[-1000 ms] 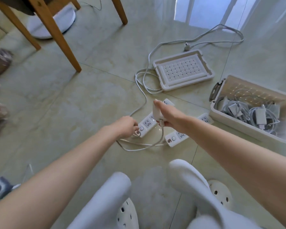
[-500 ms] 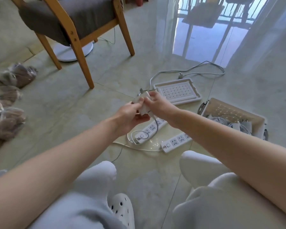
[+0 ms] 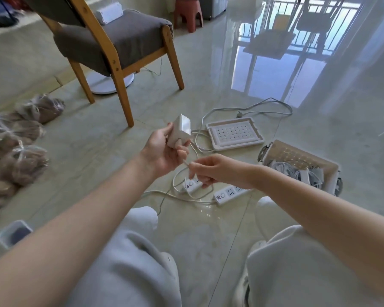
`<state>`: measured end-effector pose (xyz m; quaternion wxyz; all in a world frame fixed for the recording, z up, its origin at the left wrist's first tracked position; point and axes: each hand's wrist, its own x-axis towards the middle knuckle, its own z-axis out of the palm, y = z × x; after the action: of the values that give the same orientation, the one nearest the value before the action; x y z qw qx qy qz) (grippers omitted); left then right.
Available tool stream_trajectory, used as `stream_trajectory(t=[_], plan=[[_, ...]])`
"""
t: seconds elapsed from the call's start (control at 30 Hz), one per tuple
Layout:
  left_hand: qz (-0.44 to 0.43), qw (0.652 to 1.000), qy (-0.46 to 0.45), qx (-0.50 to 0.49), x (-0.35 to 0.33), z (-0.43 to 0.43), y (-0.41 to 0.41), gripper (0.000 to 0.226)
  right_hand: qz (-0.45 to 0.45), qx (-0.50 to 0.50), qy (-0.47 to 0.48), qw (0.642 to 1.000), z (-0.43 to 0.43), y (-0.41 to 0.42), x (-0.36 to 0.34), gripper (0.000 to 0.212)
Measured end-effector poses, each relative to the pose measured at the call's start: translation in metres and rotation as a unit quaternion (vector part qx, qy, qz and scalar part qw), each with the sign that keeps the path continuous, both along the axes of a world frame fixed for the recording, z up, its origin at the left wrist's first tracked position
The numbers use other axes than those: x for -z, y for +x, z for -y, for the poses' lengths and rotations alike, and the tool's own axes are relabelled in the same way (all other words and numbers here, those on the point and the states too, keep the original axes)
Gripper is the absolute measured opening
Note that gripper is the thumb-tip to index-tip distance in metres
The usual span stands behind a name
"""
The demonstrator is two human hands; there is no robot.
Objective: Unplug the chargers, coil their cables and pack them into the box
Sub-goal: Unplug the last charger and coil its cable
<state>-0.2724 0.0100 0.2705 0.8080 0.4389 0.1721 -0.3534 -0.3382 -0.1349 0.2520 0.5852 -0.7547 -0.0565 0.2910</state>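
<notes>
The left hand (image 3: 162,149) grips the white charger (image 3: 180,130); the right hand (image 3: 211,169) pinches its cable (image 3: 187,165). The box (image 3: 328,171) sits right, on the floor.

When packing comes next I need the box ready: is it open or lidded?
Open. The box shows chargers inside from above, and its lid lies flat on the floor beside it.

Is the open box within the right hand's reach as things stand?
Probably yes: the box lies open beside the right hand, nothing between them, though that hand is pinching the cable.
</notes>
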Motion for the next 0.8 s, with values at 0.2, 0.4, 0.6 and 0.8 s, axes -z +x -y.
stream_trajectory(t=[0.2, 0.4, 0.6, 0.8], plan=[[0.123, 0.949, 0.129, 0.261, -0.014, -0.002, -0.017, 0.043, 0.092, -0.027, -0.253, 0.963, 0.042, -0.004, 0.012, 0.032], [0.352, 0.716, 0.439, 0.413, -0.004, 0.005, -0.034, 0.036, 0.211, 0.033, -0.375, 0.902, 0.061, -0.006, 0.011, 0.038], [0.400, 0.693, 0.507, 0.320, 0.014, -0.006, -0.018, 0.037, 0.291, 0.056, -0.411, 0.862, 0.044, -0.011, 0.005, 0.041], [0.400, 0.614, 0.588, 0.343, 0.026, -0.015, -0.011, 0.039, 0.296, 0.077, -0.367, 0.878, 0.024, -0.015, 0.002, 0.033]])
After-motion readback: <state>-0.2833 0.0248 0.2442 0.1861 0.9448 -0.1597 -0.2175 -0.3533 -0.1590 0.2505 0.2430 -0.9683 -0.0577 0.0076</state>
